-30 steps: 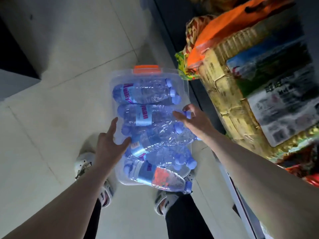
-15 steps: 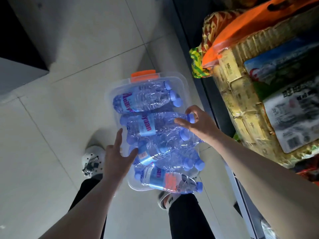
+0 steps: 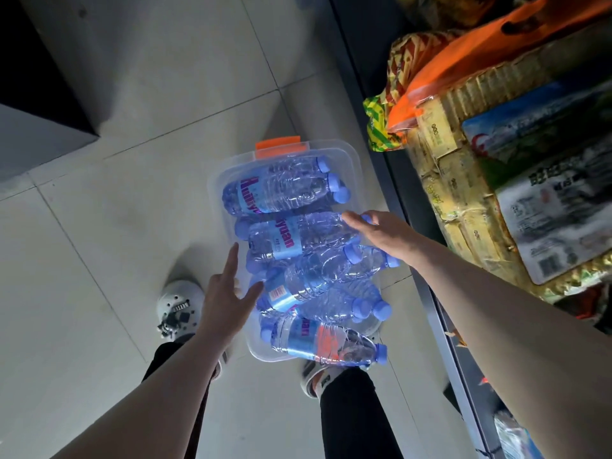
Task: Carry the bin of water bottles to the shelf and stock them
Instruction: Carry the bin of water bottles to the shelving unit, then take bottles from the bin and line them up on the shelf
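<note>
Tiled floor [image 3: 132,226] around bottle-filled bin [image 3: 344,160]

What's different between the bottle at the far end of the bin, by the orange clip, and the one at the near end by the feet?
The far bottle lies inside the bin, its label showing large purple letters. The near bottle pokes over the bin's rim, its cap past the edge, and it has a reddish patch on it. The far bottle lies against a neighbour with its cap alongside; the near bottle lies on its own. Both are clear, blue-capped and lying on their sides with caps pointing right.
</note>
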Demonstrator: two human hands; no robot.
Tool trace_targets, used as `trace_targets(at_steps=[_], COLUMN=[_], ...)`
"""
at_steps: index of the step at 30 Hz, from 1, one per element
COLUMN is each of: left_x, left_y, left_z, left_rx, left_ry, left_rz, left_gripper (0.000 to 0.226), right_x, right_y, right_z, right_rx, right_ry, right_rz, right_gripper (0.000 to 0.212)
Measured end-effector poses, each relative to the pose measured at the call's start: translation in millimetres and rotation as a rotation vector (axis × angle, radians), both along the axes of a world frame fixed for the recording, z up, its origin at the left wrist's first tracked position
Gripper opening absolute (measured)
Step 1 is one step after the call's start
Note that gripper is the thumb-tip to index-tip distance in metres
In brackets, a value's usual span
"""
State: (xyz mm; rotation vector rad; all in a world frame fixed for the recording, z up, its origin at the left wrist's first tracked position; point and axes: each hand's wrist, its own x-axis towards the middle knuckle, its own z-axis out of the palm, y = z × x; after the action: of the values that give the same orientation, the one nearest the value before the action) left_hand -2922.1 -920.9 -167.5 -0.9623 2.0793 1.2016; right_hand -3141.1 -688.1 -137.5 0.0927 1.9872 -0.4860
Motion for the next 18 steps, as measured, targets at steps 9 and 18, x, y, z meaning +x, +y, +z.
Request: trace_targets(at_steps=[9, 18], left_x=[-31, -102], left_y=[-49, -79], left_z=[13, 3], left_rx=[-0.068, -0.403], left_ry=[-0.1, 0.083], left_rz=[-0.281, -0.434], left_gripper=[0.084, 0.096], right_x=[12, -1], right_y=[-3, -29], right_z=[9, 7], right_rx=[0.182, 0.247], right_ry=[0.069, 0.125], right_rz=[-0.095, -0.203], right_gripper=[0.077, 0.068])
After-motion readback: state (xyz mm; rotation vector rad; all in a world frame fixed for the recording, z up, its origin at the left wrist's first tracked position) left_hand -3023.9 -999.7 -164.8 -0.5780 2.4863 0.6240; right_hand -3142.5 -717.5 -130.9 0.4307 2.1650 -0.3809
